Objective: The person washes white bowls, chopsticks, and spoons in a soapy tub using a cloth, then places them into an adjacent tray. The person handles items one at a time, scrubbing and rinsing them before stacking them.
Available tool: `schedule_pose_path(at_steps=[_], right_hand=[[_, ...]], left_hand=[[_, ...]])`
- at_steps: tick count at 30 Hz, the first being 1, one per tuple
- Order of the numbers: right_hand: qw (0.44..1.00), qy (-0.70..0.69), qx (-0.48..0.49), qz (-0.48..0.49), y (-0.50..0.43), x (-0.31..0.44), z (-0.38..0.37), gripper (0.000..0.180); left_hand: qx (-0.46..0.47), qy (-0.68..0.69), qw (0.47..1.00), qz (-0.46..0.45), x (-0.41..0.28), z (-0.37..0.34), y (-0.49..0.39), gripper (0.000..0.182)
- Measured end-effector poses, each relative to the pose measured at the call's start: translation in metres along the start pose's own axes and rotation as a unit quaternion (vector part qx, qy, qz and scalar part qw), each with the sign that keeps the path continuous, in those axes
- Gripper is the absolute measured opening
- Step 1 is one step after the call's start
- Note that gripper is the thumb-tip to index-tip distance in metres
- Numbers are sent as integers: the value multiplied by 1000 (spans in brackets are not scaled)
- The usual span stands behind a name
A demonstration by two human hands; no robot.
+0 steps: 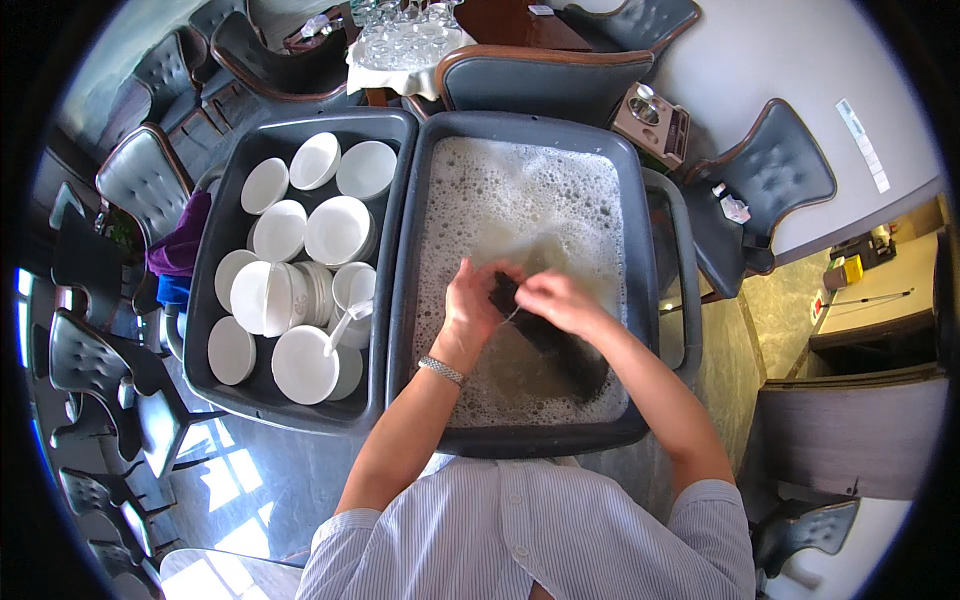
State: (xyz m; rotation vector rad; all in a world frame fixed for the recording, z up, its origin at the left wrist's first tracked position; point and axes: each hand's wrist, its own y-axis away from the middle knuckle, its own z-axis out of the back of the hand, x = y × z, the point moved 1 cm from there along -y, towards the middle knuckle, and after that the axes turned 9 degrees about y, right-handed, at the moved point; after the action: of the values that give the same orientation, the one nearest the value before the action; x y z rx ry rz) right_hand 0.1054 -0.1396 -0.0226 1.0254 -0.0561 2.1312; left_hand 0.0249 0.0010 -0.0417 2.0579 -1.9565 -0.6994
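Observation:
Both hands are over a dark grey plastic tub [636, 225] of cloudy, soapy water [517, 187]. A wet black cloth [555, 337] runs between them, its lower end trailing in the water. My left hand [474, 296] cups the cloth's upper end, palm turned inward. With bent fingers, my right hand [559, 300] grips near the same end; motion blurs it. A thin pale line [510, 316] shows below the fingertips, either a slim utensil or running water; I cannot tell which. Foam covers much of the surface and hides what lies beneath.
At left, a second grey tub [300, 418] holds several white bowls [305, 365] and a white spoon [349, 322]. Purple cloth [180, 236] hangs at its handle. Beyond stand upholstered chairs [544, 82] and a table with glasses [409, 41]. A wooden cabinet [847, 435] is at right.

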Motion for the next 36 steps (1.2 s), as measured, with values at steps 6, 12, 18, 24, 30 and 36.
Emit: schedule_pose_path(at_steps=[6, 12, 18, 24, 30, 36], right_hand=[[938, 96, -320, 95, -10, 68, 2, 41], [952, 155, -265, -8, 6, 104, -38, 56], [831, 319, -427, -160, -24, 94, -58, 52], [926, 254, -277, -34, -22, 67, -41, 52], [923, 85, -374, -13, -16, 60, -66, 55], [959, -88, -244, -109, -35, 29, -38, 56]], left_hand=[[61, 3, 998, -16, 18, -25, 14, 49], [59, 15, 998, -27, 26, -29, 30, 47], [96, 57, 994, -16, 23, -23, 25, 48], [85, 23, 996, 9, 22, -26, 21, 54], [-13, 33, 999, -2, 25, -25, 21, 47], [61, -7, 998, -18, 26, -21, 9, 60]])
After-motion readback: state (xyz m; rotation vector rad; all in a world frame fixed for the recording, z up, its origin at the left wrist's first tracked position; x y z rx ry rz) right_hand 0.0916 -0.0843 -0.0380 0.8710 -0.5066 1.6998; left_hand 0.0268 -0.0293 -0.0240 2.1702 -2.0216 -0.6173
